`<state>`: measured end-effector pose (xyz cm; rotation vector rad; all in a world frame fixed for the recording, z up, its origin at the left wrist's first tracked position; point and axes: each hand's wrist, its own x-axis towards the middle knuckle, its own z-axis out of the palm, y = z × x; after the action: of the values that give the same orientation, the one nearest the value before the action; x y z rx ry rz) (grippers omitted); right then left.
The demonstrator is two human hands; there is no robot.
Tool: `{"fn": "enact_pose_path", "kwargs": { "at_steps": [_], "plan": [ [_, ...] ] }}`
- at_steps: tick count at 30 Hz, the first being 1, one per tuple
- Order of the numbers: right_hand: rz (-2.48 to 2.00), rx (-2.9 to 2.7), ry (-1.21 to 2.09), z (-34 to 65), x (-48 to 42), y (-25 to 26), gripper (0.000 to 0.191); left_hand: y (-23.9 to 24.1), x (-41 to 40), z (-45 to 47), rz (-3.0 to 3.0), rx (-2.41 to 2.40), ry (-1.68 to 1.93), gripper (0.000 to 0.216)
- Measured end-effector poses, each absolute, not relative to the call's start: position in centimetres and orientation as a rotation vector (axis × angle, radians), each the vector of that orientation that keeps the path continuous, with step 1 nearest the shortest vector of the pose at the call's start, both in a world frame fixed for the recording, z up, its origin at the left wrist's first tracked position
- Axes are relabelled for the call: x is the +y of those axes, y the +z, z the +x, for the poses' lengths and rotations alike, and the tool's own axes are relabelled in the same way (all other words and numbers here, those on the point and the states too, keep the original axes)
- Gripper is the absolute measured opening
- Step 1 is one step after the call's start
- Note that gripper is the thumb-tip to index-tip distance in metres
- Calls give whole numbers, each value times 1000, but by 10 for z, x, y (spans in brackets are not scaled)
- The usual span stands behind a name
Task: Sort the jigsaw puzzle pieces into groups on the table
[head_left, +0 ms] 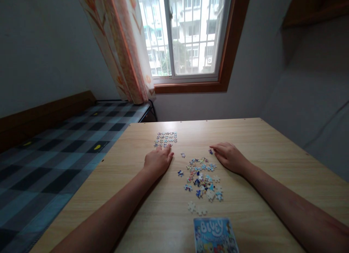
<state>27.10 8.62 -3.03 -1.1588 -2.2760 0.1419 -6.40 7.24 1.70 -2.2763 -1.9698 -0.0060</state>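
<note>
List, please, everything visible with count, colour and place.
Walls: three, grey, around.
Window: one, brown trim, back wall.
Curtain: one, orange floral, beside window.
Buildings: uncertain count, pale, outside.
Greenery: uncountable, green, outside.
Ledge: one, brown, upper right.
Cable: one, grey, right wall.
Bed: one, blue-black checks, left.
Table: one, light wood, centre.
Arranged puzzle pieces: many, multicoloured, table's far left.
Loose pieces: many, multicoloured, table's middle.
BLUEY box: one, blue, nearest camera.
Left grip: one, bare hand, at arranged pieces.
Right grip: one, bare hand, beside dark piece.
Forearms: two, bare, over table.
</note>
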Motion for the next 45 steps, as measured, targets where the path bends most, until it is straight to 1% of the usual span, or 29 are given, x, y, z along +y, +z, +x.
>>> {"fn": "enact_pose_path", "kwargs": {
  "at_steps": [4, 8, 15, 21, 29, 32, 42, 45],
  "plan": [
    [-1169, -2257, 162, 271, 87, -31, 31, 21, 65, -56, -2342, -1933, -86, 49],
    [-1179, -2230, 180, 271, 87, -32, 27, 23, 51, -44, -2509, -1793, -153, 43],
    [-1192, -2238, 183, 271, 86, -31, 26, 20, 37, -34, -2598, -1714, -67, 44],
    [-1175, -2244, 172, 271, 87, -32, 27, 17, 43, -40, -2576, -1710, -77, 42],
    [-1194, -2221, 179, 271, 89, -35, 26, 17, 45, -44, -2641, -1493, -294, 38],
    [-1205, -2211, 179, 271, 89, -33, 24, 14, 41, -39, -2710, -1395, -296, 37],
    [-1129, -2291, 145, 271, 88, -31, 33, 18, 38, -37, -2770, -1336, -252, 32],
    [-1191, -2300, 53, 270, 86, -33, 34, 18, 36, -37, -2773, -1343, -290, 34]
  ]
}}
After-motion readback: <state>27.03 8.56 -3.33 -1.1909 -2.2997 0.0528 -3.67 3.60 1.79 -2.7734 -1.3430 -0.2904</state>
